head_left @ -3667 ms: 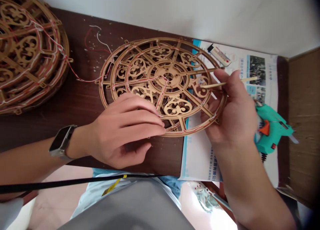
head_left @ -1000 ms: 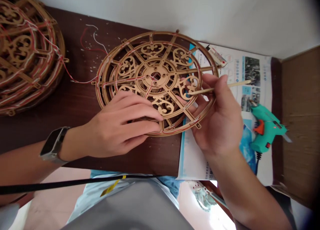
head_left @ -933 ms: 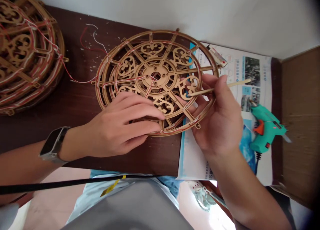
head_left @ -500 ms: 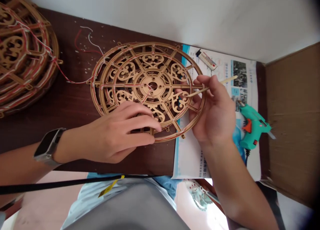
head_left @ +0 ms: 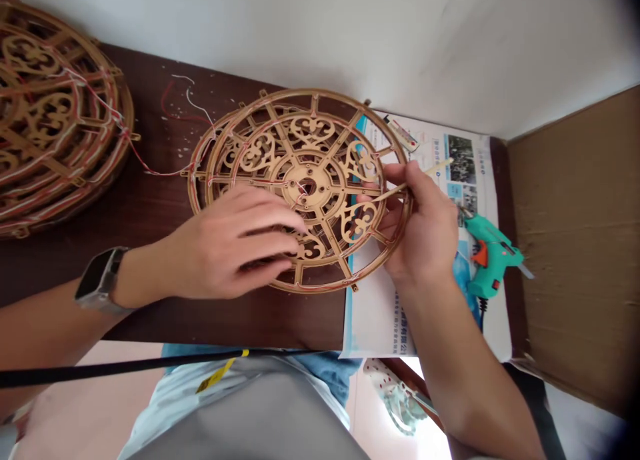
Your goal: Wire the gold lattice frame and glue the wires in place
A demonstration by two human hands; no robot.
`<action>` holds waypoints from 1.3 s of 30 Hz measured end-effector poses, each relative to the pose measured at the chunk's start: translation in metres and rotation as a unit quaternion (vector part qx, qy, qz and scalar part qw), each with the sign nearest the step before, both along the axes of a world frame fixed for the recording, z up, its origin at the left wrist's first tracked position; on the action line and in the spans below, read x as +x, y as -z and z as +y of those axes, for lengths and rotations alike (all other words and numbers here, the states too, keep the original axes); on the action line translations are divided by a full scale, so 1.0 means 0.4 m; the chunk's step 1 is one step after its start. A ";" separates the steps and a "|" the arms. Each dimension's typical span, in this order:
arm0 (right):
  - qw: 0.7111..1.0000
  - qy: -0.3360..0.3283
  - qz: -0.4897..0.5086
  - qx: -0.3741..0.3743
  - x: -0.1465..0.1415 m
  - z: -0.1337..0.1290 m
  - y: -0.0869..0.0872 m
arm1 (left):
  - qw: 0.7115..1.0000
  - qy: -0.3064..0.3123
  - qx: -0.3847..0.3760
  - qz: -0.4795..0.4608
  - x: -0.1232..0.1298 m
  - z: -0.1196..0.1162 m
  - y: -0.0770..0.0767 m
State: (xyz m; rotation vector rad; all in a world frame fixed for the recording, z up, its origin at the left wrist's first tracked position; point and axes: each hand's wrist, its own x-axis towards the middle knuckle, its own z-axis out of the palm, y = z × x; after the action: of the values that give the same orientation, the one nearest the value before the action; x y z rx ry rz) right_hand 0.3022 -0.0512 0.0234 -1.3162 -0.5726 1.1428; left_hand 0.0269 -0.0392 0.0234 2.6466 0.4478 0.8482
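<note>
Head view: L hand had just slid further onto the fretwork wooden wheel, its fingers loosely spread across the spokes below the hub, too blurred w/ motion to tell if they had any real grip. R hand was at the wheel's right rim, fingers pinched firmly on a thin wooden skewer, tip pointing in at a scrolled panel. Wheel had turned slightly between the 2 hands, sitting partly over the dark tabletop & partly over a printed leaflet. Red & white wires ran from it to a 2nd wired wheel at far left. Teal hot glue gun lay on the leaflet, right of R hand.
</note>
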 end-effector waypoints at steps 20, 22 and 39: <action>0.994 0.092 0.029 0.059 0.006 0.001 -0.023 | 0.874 -0.172 -0.352 -0.288 -0.062 0.108 0.081; 0.997 0.055 0.021 0.044 0.017 0.001 -0.015 | 0.848 -0.170 -0.385 -0.324 -0.066 0.114 0.087; 0.999 -0.045 0.003 -0.002 0.027 0.005 -0.041 | 0.810 -0.255 -0.396 -0.348 -0.076 0.129 0.079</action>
State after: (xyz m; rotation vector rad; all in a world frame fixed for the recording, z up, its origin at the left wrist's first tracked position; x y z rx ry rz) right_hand 0.3130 -0.0492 0.0396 -1.2996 -0.6300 1.2210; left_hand -0.0034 0.0125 -0.0083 1.3280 1.0371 1.3255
